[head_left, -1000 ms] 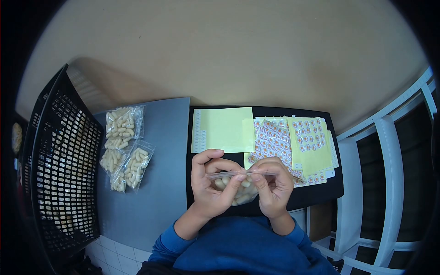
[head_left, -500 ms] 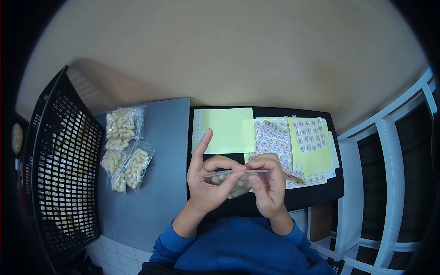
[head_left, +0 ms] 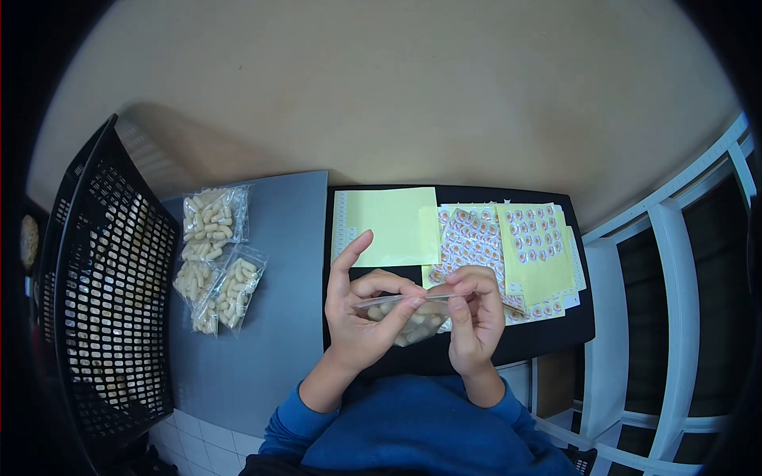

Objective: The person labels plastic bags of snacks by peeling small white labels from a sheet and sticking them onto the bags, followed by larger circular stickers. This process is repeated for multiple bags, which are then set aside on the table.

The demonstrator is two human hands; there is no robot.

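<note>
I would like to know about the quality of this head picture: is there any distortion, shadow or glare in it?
Head view: wide-angle distortion bows the white frame at right, and the corners go black; head view: a soft shadow lies on the wall behind the black basket; head view: small glints show on the plastic bags, while the held bag looks dimmer.

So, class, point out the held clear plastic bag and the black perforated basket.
Held clear plastic bag [head_left: 418, 328]: head view, on its filled body.
Black perforated basket [head_left: 119, 152]: head view, on its upper wall.
</note>
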